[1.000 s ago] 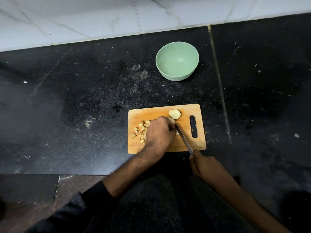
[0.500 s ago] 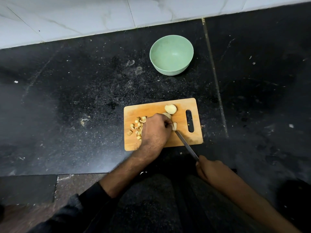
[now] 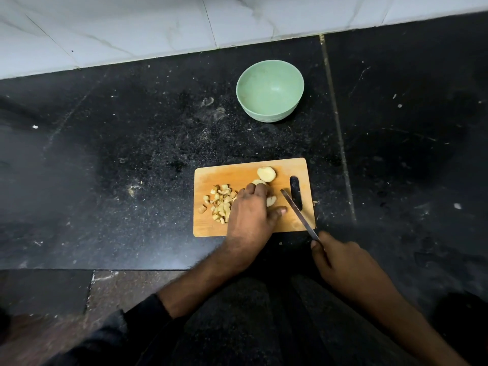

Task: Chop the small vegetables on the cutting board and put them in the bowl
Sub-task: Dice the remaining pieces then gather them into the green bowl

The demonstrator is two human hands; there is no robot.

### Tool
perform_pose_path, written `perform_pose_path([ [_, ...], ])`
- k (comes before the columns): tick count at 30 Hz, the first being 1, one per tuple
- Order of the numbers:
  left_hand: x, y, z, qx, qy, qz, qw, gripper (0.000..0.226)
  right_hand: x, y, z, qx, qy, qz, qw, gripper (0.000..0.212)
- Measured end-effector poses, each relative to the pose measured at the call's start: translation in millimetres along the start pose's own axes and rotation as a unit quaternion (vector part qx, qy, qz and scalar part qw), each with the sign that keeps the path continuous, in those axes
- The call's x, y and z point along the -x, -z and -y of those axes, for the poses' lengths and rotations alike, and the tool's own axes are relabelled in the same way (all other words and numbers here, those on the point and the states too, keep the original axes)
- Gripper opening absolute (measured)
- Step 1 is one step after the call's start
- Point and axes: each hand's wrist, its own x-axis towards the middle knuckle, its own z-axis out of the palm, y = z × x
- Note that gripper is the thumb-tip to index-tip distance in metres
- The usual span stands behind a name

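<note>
- Since half a second ago the knife (image 3: 299,213) has lifted away from the piece under the fingers: its blade tip now sits off to the right, over the board near the handle slot (image 3: 296,192), no longer against the vegetable.
- The dark speckled surface (image 3: 132,159) carries everything; a pale tiled wall (image 3: 132,25) runs along its far edge.
- The green bowl (image 3: 270,91) stands well beyond the board, apart from it, with nothing visible inside.
- The wooden cutting board (image 3: 211,175) lies near the front edge of the surface, handle slot to the right.
- The left hand (image 3: 249,213) rests on the middle of the board, fingers curled down over a pale vegetable piece (image 3: 271,200) and hiding most of it, thumb stretched out to the right.
- The right hand (image 3: 343,265) is wrapped around the knife's handle just off the board's near right corner, the blade angled up and left over the board.
- A pile of chopped bits (image 3: 220,203) lies left of the left hand, partly covered by it.
- One whole vegetable (image 3: 266,173) sits near the board's far edge, and another piece (image 3: 257,182) just shows past the fingertips.
</note>
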Motion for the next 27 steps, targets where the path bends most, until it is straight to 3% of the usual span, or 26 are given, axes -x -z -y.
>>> perform_pose_path([
  [12, 0.4, 2.7, -2.2, -0.032, -0.046, -0.056, 0.997, 0.026, -18.4, 10.5, -4.9, 0.049, 0.045, 0.027, 0.997, 0.029],
  [22, -2.5, -3.7, 0.8, 0.074, 0.039, -0.066, 0.994, 0.036, -21.3, 10.5, -4.3, 0.08, 0.046, 0.098, 0.991, 0.037],
  [27, -4.0, 1.5, -1.9, 0.091, 0.05, -0.06, 0.993, 0.042, -23.4, 10.5, 11.8, 0.075, 0.007, 0.136, 0.988, 0.022],
])
